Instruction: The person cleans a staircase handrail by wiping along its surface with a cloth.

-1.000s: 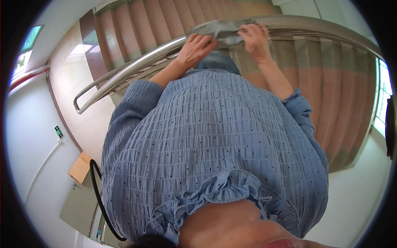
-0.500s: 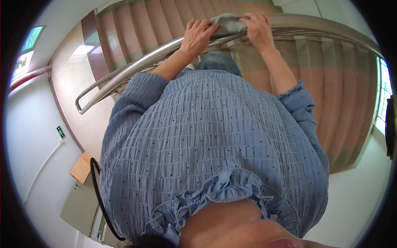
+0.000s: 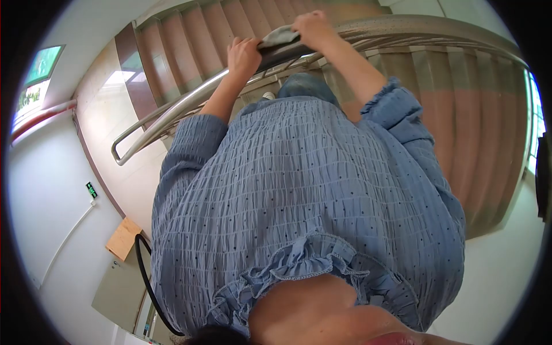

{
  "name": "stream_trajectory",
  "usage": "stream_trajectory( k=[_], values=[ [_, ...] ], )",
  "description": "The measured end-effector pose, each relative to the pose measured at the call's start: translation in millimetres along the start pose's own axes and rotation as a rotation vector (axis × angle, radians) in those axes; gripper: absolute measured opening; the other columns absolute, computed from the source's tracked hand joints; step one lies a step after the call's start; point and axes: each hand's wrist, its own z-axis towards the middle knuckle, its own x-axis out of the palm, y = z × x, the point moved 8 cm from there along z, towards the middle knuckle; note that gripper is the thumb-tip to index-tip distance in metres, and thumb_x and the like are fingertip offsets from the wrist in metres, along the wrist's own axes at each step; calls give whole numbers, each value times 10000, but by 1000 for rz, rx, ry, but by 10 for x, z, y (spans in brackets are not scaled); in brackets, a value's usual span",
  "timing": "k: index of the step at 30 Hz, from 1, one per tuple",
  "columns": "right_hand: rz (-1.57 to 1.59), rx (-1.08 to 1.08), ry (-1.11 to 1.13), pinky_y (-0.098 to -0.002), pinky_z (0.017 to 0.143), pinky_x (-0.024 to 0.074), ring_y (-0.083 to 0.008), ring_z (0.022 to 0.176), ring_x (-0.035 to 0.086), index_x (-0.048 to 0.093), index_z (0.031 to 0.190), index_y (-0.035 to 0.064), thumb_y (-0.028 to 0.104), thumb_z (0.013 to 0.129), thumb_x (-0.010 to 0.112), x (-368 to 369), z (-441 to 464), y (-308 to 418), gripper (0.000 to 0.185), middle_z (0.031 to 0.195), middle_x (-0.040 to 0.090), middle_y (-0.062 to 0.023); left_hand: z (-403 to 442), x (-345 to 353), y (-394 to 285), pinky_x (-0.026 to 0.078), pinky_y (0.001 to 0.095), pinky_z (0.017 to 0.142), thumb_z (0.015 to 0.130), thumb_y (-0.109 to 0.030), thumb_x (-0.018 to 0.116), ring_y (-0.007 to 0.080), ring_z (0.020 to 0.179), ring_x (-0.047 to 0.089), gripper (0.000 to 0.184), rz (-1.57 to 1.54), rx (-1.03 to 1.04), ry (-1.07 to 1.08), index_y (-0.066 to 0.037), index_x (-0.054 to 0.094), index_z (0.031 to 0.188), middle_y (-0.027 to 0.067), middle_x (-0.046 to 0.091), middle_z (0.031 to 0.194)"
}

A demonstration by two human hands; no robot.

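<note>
A light grey cloth (image 3: 279,37) lies draped over the metal handrail (image 3: 402,26), stretched between my two hands. My left hand (image 3: 244,56) grips the cloth's left end at the rail, fingers curled over the top. At the cloth's right end my right hand (image 3: 313,30) is closed on it, bent at the wrist. Both palms and the underside of the cloth are hidden.
Stairs (image 3: 443,109) run behind and below the rail on both sides. The rail ends in a rounded loop (image 3: 119,150) at the left. A red pipe (image 3: 46,119) and a green exit sign (image 3: 91,190) are on the left wall.
Both hands and the cloth have slid leftward along the handrail. The right forearm now slants more to the left.
</note>
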Motion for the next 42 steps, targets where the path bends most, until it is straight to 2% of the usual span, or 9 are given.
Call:
stream_trajectory(
  k=[5,9,11,17,24,32,35,39,42],
  values=[
    [-151,298,187,-554,991,438,-351,1050,650,713,920,21,42,889,589,-254,-209,-849,129,1032,697,-193,428,127,-625,439,458,957,796,-71,551,305,1043,638,321,-143,212,-56,-132,752,1039,76,738,1007],
    [-117,282,330,-549,1048,398,-348,1110,617,722,939,22,84,924,556,-114,-170,-591,177,1055,696,-180,369,204,-565,469,460,948,806,-57,538,326,1029,659,337,-220,206,60,-115,736,1072,114,727,1034],
    [18,211,97,-469,1040,389,-242,1101,635,761,978,169,57,799,605,-98,-124,-463,263,1074,714,-48,215,69,-311,503,460,912,814,-39,523,353,1007,663,349,-268,66,92,-101,727,1091,145,711,1071],
    [113,-45,-161,-468,1096,356,-224,1129,616,751,979,160,30,814,570,94,-50,147,278,1083,707,-38,-125,-168,77,523,438,894,789,28,520,367,1014,654,391,-218,-23,69,-80,717,1108,161,696,1083],
    [67,150,-421,-452,1102,348,-233,1140,602,755,1009,159,48,839,539,-389,-788,-625,297,1136,698,-12,38,-110,-763,517,442,902,768,52,531,360,1022,654,379,-278,216,-112,-41,703,1094,145,691,1114],
    [15,138,-356,-453,1110,339,-206,1186,578,739,1059,136,56,868,515,-357,-655,-280,306,1174,687,-18,15,-21,-653,480,445,952,794,29,535,346,1096,629,388,-247,182,47,-45,630,1162,134,681,1175],
    [4,45,-290,-470,1130,325,-188,1205,567,733,1049,139,73,882,516,-300,-446,129,281,1185,684,-16,-108,-218,-374,471,441,953,805,19,546,328,1100,634,364,-78,201,-86,-51,642,1149,127,685,1170],
    [-48,-98,-331,-501,1111,353,-173,1169,577,723,870,166,162,871,543,-5,-383,366,180,1100,674,15,-341,-49,23,463,442,957,808,9,552,315,1102,638,375,72,108,-22,-60,646,1164,118,684,1186],
    [-27,-29,-223,-499,1137,321,-181,1210,570,730,1044,144,118,890,536,-72,-371,17,249,1195,680,-7,-253,95,-120,469,451,950,811,-15,552,318,1095,640,356,-48,86,7,-70,653,1148,106,681,1193]
  ],
)
